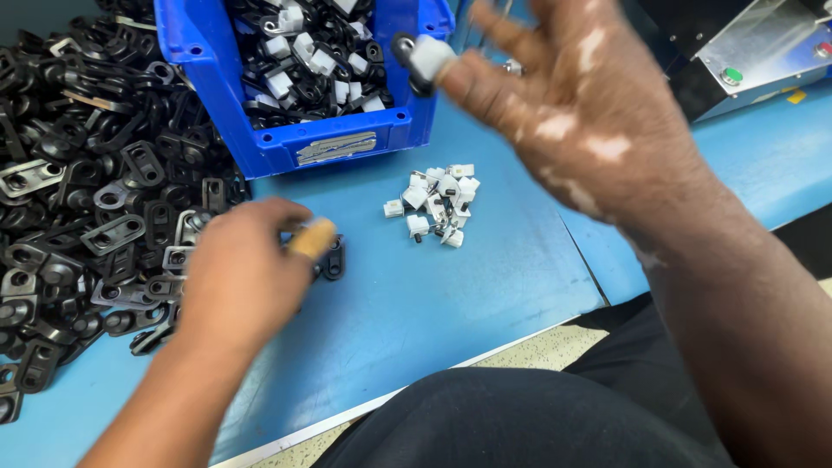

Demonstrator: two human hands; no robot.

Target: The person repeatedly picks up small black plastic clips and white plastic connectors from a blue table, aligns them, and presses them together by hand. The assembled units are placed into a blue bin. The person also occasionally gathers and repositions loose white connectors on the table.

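Over the blue bin (295,143), right hand (581,113) pinches an assembled piece (420,61); left hand (247,273) grips a black bracket (332,258); big pile (78,173) remains on the bench (416,303).

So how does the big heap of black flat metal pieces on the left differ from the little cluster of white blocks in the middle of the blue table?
The heap of black flat metal pieces is large and sprawling; the cluster of small white blocks is only a handful. The black pieces are flat plates with holes; the white ones are chunky blocks. The left hand rests at the heap's edge; the cluster lies untouched. Both lie loose on the blue table.
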